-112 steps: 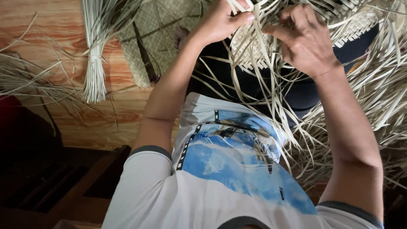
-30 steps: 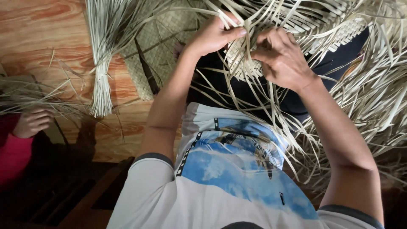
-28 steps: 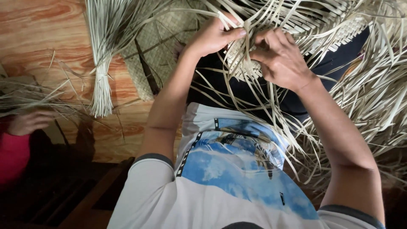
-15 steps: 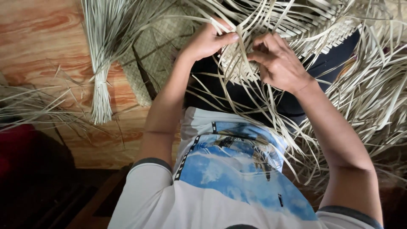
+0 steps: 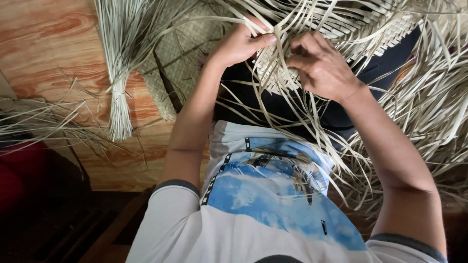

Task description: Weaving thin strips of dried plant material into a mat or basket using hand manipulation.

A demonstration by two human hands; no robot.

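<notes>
With the left hand (image 5: 241,44) pinching one pale strip (image 5: 280,63) and the right hand (image 5: 321,65) clenched on the half-woven mat (image 5: 341,24) over the lap, a hard tug could snap that dry strip or loosen the weave.

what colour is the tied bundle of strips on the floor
Pale straw-green; the bundle shows best in the head view, on the wood floor.

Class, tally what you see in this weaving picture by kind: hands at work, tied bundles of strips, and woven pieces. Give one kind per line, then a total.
Hands at work: 2, the left hand and the right hand
Tied bundle of strips: 1
Woven pieces: 2, the half-woven mat under the hands and the flat woven piece on the wooden floor
Total: 5
</notes>
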